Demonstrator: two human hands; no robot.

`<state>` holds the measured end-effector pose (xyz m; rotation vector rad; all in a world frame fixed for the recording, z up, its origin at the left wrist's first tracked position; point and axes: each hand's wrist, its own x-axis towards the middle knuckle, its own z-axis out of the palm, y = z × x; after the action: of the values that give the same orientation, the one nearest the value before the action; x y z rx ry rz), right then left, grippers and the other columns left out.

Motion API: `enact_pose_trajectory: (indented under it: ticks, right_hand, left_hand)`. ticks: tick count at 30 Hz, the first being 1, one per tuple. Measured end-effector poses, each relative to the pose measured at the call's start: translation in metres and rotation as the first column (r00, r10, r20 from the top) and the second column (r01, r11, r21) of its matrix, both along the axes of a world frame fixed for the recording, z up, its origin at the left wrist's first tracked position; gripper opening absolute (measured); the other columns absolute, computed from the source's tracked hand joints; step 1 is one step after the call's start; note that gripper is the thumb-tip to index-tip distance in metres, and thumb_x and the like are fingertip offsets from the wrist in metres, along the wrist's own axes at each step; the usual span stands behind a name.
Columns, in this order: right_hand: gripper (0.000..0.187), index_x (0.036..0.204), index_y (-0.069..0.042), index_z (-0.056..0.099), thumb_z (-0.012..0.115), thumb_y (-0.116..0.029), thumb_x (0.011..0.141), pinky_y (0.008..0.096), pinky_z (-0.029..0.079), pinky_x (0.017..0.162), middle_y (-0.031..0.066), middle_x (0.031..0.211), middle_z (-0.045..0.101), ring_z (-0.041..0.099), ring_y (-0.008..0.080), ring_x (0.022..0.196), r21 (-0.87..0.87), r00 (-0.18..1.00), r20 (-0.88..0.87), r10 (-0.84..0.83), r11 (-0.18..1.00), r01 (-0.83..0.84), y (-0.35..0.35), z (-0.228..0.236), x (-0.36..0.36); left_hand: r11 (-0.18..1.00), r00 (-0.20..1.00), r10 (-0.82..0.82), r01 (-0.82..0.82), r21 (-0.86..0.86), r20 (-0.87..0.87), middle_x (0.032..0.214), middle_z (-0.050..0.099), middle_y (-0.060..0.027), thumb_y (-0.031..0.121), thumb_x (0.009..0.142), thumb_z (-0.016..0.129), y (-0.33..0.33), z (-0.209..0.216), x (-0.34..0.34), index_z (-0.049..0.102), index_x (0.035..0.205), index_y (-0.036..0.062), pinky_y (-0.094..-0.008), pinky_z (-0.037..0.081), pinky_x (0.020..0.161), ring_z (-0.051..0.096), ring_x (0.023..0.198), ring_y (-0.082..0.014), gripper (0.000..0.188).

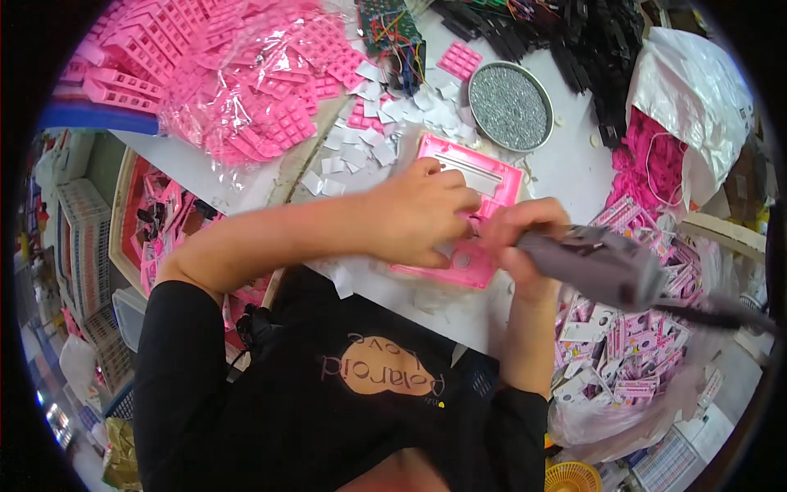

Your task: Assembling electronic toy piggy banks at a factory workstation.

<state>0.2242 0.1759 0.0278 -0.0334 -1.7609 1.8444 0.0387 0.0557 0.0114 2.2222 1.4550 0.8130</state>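
A pink plastic case (508, 182) lies on the white work surface in front of me, with a whitish window strip in its upper part. My left hand (422, 213) reaches across it with curled fingers, gripping and pressing on its middle. In my right hand (525, 234) is a grey corded electric screwdriver (598, 266), held near its front end and lying almost level. Its tip is hidden by my fingers at the case. Whether my left fingertips also pinch something small cannot be seen.
Beyond the case stands a round dish (470, 100) of tiny metal screws (510, 107). White paper squares (361, 156) are scattered to its left. A heap of pink parts (246, 98) fills the far left. Black parts (598, 49) lie far right; a bag of printed pieces (623, 344) sits at right.
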Motion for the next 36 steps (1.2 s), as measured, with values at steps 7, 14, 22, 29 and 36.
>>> enact_pose_trajectory:
  ticks: [7, 14, 22, 29, 36]
  right_hand:
    - [0.034, 0.118, 0.0, 0.051, 0.066, -0.013, 0.09, 0.0295, 0.04, 0.051, 0.0033, 0.066, 0.05, 0.044, 0.0121, 0.054, -0.148, 0.961, -0.163, -0.222, 0.969, 0.199, 0.036, 0.055, -0.004]
    - [0.03, 0.117, -0.001, 0.052, 0.063, -0.007, 0.09, 0.0287, 0.037, 0.052, 0.0027, 0.069, 0.05, 0.043, 0.0112, 0.055, -0.154, 0.939, -0.098, -0.329, 0.938, 0.312, 0.049, 0.055, 0.005]
    - [0.036, 0.124, -0.001, 0.049, 0.063, -0.008, 0.091, 0.0316, 0.048, 0.061, 0.0059, 0.082, 0.056, 0.054, 0.0152, 0.069, -0.1, 0.961, -0.136, -0.241, 0.968, 0.229, 0.045, 0.062, 0.021]
    - [0.065, 0.142, 0.003, 0.039, 0.069, -0.022, 0.09, 0.0429, 0.05, 0.097, 0.0202, 0.128, 0.054, 0.057, 0.0258, 0.113, 0.331, 0.207, -0.652, -0.729, -0.028, 0.943, 0.011, 0.082, 0.031]
    - [0.033, 0.122, 0.004, 0.06, 0.052, -0.022, 0.104, 0.0322, 0.053, 0.089, 0.0149, 0.116, 0.065, 0.063, 0.0177, 0.104, -0.583, 0.988, 0.138, -0.063, 0.801, 0.133, -0.034, 0.05, -0.032]
  left_hand:
    - [0.578, 0.546, 0.809, -0.807, 0.122, -0.218, 0.096, 0.073, -0.0191, 0.021, 0.081, 0.067, 0.114, 0.047, -0.178, 0.073, 0.092, 0.0027, -0.0476, 0.055, 0.081, 0.07, 0.092, -0.0375, 0.023]
    - [0.54, 0.693, 0.421, -0.71, -0.452, -0.586, 0.102, 0.074, -0.0185, 0.028, 0.061, 0.087, 0.154, 0.035, -0.236, 0.077, 0.1, 0.0036, -0.0451, 0.058, 0.077, 0.071, 0.09, -0.035, 0.048]
    - [0.51, 0.456, 0.779, -0.86, 0.011, -0.43, 0.098, 0.072, -0.0244, 0.022, 0.076, 0.071, 0.148, 0.023, -0.231, 0.074, 0.097, 0.0018, -0.0505, 0.055, 0.081, 0.07, 0.094, -0.0396, 0.029]
    - [0.213, 0.67, 0.664, -0.596, 0.774, 0.332, 0.088, 0.067, -0.0153, 0.013, 0.087, 0.062, 0.081, 0.125, -0.147, 0.073, 0.089, 0.0059, -0.0433, 0.049, 0.078, 0.066, 0.086, -0.0303, 0.013]
    - [0.618, 0.906, 0.415, -0.212, 0.757, -0.085, 0.115, 0.064, -0.0083, 0.011, 0.07, 0.075, 0.0, 0.075, -0.038, 0.078, 0.102, 0.0132, -0.0416, 0.048, 0.083, 0.057, 0.097, -0.0261, 0.032]
